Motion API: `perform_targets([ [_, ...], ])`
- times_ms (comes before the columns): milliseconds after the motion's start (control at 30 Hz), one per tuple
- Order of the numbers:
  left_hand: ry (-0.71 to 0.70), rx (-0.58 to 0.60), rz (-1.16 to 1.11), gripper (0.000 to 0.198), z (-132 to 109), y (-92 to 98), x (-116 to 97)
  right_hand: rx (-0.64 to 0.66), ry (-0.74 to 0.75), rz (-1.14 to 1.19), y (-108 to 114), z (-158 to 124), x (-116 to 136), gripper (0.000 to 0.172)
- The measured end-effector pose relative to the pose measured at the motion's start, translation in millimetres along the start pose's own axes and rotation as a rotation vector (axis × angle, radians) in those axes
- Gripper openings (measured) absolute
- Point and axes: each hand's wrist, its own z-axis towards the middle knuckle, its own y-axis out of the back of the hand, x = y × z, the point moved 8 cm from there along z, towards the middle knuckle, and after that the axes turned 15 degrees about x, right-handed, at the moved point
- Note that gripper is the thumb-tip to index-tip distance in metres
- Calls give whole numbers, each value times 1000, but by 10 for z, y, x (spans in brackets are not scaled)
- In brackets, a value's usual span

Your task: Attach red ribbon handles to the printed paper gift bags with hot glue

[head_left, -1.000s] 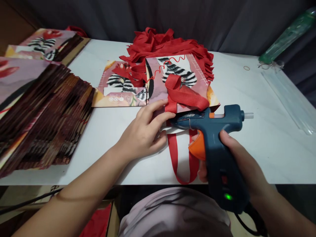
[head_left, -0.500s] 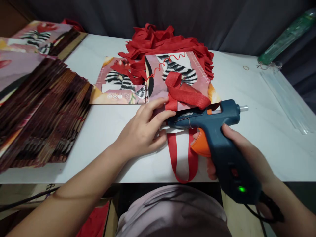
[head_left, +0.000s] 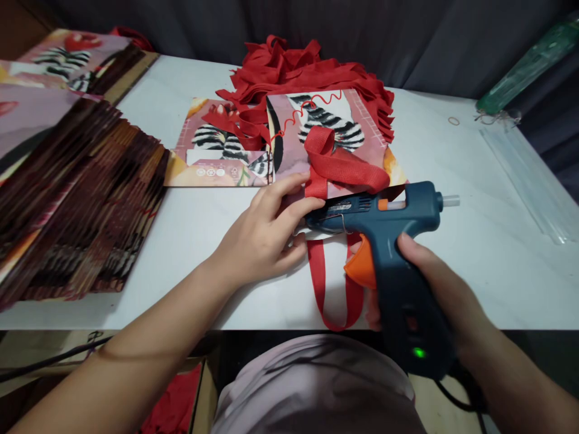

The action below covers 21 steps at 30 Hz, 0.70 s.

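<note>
Right hand: grip clamped round the handle of the glue gun, a finger at the orange trigger, green lamp lit; nozzle pointing left at the bag's near edge.
Left hand: fingers together, pressing flat on the near edge of the paper bag, just beside the nozzle.
Done: one red strap lies folded on top of the bag.
In hand: a second strap loop hangs over the worktop edge; whether it is stuck yet I cannot tell.
Left to do, likely: heap of loose straps behind; flat bag beside.
Worktop: white; fanned stack of bags at left, glue sticks at right.
Room: dark curtain behind.
</note>
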Motion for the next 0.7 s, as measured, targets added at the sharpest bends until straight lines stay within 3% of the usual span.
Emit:
perform_targets([
  [133,8,6,-7,55,-2,-4,8,27,-5,-6,-15,2,-82,52],
  [400,39,18,-6,50,1,-29,36,-23,-122,-79,85,-141,44,58],
  [567,16,-1,5,54,-2,-13,17,33,-18,-141,20,-51,7,56],
  [700,-10,-17,2,57,-7,6,-9,-13,37,-202,59,-103,-95,57],
])
